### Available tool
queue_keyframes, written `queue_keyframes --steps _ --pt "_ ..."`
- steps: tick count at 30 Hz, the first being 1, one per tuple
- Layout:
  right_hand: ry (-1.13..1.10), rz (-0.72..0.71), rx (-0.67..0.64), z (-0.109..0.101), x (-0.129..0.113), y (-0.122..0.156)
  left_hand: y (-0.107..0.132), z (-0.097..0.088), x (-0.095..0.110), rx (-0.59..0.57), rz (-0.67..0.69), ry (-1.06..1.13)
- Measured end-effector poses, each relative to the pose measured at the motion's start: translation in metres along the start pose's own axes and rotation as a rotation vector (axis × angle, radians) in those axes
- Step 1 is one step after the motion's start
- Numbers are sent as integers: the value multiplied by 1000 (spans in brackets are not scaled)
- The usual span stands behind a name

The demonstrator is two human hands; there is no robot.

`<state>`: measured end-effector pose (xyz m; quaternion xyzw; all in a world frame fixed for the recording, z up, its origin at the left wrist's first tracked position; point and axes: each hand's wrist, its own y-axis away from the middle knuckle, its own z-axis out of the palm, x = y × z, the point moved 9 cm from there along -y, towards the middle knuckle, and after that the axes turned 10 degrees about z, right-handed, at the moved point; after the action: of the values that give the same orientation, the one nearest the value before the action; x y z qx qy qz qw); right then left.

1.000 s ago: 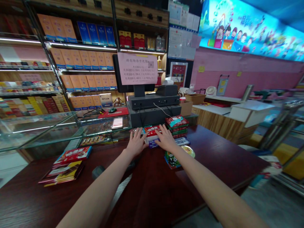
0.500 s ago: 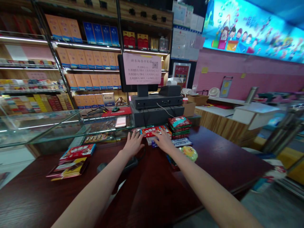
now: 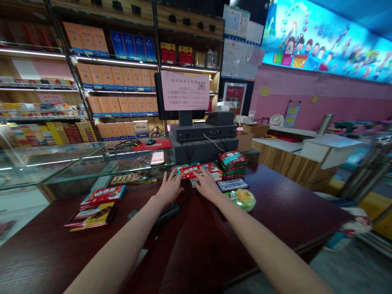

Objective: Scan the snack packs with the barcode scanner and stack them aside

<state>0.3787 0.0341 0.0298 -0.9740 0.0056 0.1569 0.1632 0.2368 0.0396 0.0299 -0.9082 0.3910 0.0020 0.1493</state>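
Packets crowd the dark wooden worktop [image 3: 214,249]. Two piles sit at the lower left of the frame, topped by one red packet [image 3: 103,195] and one brown-and-yellow packet [image 3: 90,216], and the packets under each cannot be counted. Right of centre stands one stack of red-and-green packets [image 3: 232,165], with one flat blue packet [image 3: 232,185] and one round yellow-green packet [image 3: 243,199] just below it. At the middle of the frame, one red snack packet [image 3: 191,171] lies flat in front of the black cash register [image 3: 202,149], partly over a paler packet [image 3: 197,182]. The right hand [image 3: 207,184] is open and spread, resting on the red snack packet's right end, with no closed grip showing. The left hand [image 3: 170,188] is also open and spread, holding nothing, just beside that packet and near the glass display case [image 3: 61,163]. Compared with the earlier frame, the red snack packet and the right hand both sit slightly further left, closer to the left hand, and more of the round yellow-green packet shows.
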Motion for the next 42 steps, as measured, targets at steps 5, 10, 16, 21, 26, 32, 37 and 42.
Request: queue_keyframes --steps 5,10,16,21,26,32,37,42 --pt "-18 -52 4 6 -23 6 18 -9 -13 -11 -35 -10" --pt "-46 -97 -15 16 -52 10 39 -14 -33 1 -59 -35" --pt "-67 -120 -40 26 -82 14 67 -10 -56 -17 -101 -51" --pt "-86 -135 -61 37 -100 15 86 -13 -70 28 -94 -31" --pt "-129 -158 -75 44 -113 16 99 -19 -87 58 -121 4" --pt "-194 -168 -41 41 -124 19 111 -26 -98 107 -125 14" --pt "-242 -186 -27 39 -136 24 124 -25 -107 136 -145 68" --pt "-304 -182 1 48 -137 29 134 -27 -108 154 -190 79"
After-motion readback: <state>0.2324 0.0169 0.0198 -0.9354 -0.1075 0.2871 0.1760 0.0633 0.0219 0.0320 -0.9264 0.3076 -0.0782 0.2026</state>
